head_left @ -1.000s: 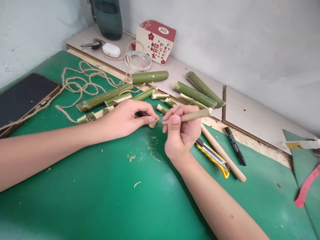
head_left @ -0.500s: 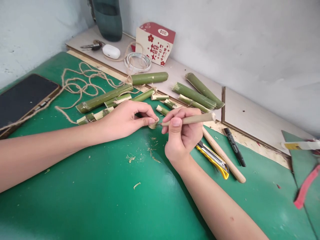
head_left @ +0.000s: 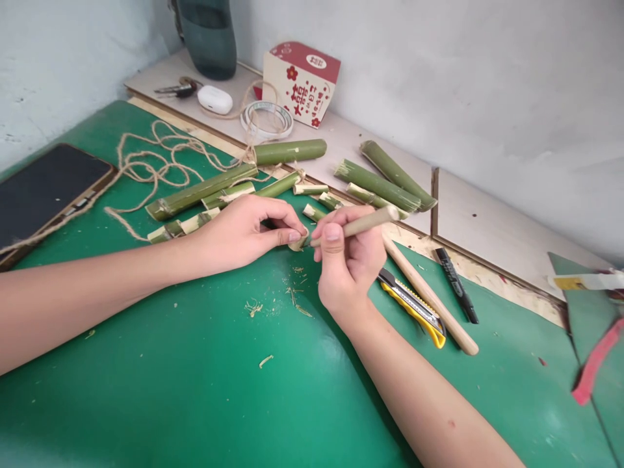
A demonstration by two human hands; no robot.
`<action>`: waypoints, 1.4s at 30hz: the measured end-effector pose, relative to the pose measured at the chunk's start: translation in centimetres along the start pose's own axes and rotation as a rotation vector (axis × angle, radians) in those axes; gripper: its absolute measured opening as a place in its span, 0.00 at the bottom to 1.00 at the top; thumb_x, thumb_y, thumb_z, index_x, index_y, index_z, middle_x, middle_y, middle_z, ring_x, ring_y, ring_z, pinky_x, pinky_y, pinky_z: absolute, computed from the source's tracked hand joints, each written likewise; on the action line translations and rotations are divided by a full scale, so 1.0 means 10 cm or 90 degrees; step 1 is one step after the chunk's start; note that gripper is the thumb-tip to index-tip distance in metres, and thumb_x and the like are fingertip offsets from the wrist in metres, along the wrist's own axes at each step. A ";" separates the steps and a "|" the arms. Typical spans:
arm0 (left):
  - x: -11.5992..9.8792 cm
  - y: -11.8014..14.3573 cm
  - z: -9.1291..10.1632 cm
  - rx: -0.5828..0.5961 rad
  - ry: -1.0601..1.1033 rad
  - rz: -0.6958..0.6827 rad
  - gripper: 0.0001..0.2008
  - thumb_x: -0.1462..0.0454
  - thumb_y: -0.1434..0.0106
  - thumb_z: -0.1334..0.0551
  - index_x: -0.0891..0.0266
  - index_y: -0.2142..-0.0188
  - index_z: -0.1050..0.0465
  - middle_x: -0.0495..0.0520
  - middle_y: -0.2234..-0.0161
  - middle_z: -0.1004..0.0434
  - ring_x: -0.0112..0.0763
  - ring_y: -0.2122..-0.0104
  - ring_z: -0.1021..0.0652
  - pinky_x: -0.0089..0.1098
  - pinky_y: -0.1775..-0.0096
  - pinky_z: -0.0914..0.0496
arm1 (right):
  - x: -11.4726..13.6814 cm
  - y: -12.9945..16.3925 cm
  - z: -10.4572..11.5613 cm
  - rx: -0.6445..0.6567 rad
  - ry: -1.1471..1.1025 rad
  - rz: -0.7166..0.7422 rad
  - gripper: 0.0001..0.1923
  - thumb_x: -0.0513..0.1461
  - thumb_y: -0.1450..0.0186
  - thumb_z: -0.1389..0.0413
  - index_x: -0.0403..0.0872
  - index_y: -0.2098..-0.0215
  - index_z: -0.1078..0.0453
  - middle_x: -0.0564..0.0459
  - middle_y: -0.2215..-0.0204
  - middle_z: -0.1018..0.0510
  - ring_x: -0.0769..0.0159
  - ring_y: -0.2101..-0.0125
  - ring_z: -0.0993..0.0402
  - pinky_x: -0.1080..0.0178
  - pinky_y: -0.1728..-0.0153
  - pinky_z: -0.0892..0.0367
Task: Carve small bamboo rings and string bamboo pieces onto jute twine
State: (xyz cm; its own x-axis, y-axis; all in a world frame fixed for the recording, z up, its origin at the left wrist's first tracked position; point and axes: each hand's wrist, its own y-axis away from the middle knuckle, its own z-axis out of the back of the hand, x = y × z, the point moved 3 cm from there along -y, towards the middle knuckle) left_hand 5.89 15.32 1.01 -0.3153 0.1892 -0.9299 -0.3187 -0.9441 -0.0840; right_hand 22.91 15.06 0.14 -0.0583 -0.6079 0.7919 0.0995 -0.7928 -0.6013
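The left hand [head_left: 244,231] pins a small pale ring of cut bamboo [head_left: 298,243] to the green cutting mat [head_left: 195,390], thumb and forefinger pinched on it. The right hand [head_left: 348,263] grips a slim wooden-handled carving tool [head_left: 363,223] like a pen, its tip touching the ring. To my eye, short shallow strokes pushed away from the holding thumb would serve best (that thumb sits just beside the point). Split green bamboo lengths [head_left: 205,188] and loose jute twine [head_left: 156,169] crowd the far side; a yellow utility knife [head_left: 414,309] and round wooden dowel [head_left: 429,299] lie close by the right wrist. The near mat gives elbow room
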 end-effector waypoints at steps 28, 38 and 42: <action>-0.02 0.01 0.00 0.005 -0.032 -0.007 0.10 0.56 0.32 0.33 0.58 0.64 0.17 0.52 0.63 0.15 0.36 0.62 0.17 0.32 0.62 0.25 | 0.01 0.01 -0.02 0.066 0.029 -0.003 0.07 0.43 0.24 0.46 0.51 0.60 0.35 0.59 0.73 0.32 0.73 0.78 0.37 0.65 0.76 0.39; 0.00 0.00 0.01 -0.002 -0.040 -0.003 0.09 0.57 0.32 0.34 0.58 0.62 0.16 0.51 0.63 0.15 0.35 0.63 0.18 0.31 0.63 0.26 | 0.01 0.00 0.01 0.007 0.027 0.014 0.07 0.43 0.24 0.46 0.50 0.61 0.35 0.59 0.71 0.30 0.74 0.78 0.37 0.64 0.76 0.39; 0.00 0.00 0.02 -0.002 -0.031 0.001 0.08 0.58 0.33 0.33 0.58 0.63 0.16 0.51 0.64 0.15 0.34 0.63 0.18 0.30 0.63 0.26 | 0.00 0.01 -0.01 0.029 0.033 0.012 0.08 0.44 0.24 0.46 0.51 0.60 0.35 0.59 0.71 0.30 0.74 0.78 0.37 0.65 0.77 0.39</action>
State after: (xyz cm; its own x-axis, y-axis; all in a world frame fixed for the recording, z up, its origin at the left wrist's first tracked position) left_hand 5.75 15.38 1.05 -0.3589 0.2007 -0.9115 -0.3156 -0.9452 -0.0839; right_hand 22.82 14.95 0.07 -0.1072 -0.6251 0.7731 0.1459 -0.7791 -0.6097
